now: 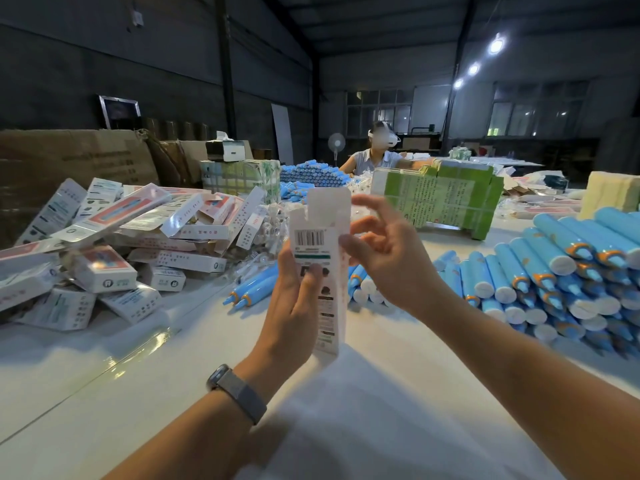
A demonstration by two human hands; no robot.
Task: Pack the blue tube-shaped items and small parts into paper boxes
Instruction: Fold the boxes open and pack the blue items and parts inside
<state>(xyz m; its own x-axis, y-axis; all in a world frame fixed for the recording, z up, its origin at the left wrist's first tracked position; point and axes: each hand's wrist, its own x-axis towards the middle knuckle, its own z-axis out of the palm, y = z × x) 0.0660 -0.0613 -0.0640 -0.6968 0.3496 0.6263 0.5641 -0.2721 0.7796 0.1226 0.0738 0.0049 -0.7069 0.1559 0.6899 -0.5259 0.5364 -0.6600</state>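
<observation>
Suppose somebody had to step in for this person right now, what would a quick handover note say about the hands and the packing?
Left hand: grips the upright white paper box with a barcode, its top flap open.
Right hand: fingers spread at the box's upper edge, holding nothing; it is blurred, so contact is unclear.
Supplies: stack of blue plastic tubes with orange collars to the right on the white table; two loose blue tubes lie behind the box.
Done: a heap of white printed boxes lies to the left; whether all are filled cannot be seen.
Left: whether this box is filled cannot be seen; many tubes remain.
</observation>
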